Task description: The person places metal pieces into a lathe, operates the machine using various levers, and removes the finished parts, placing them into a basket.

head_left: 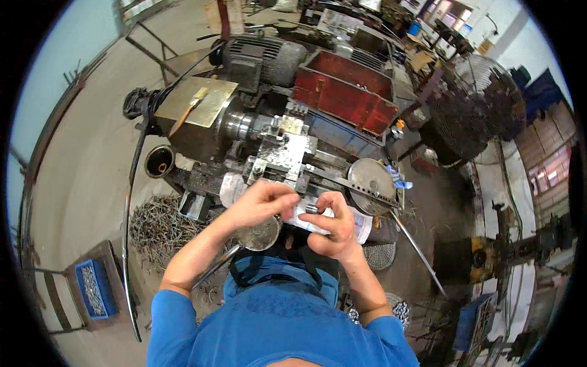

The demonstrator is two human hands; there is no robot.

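Observation:
I stand at a small metal lathe. My right hand pinches a short dark metal cylinder over a white paper or cloth. My left hand is curled just left of it, fingertips touching the same piece, above a round metal handwheel. Both hands sit in front of the lathe's tool slide.
A red metal bin stands behind the lathe, an electric motor at the back, a brush on a brass-coloured cover. Metal swarf lies on the floor left, a blue crate of parts lower left, a large fan right.

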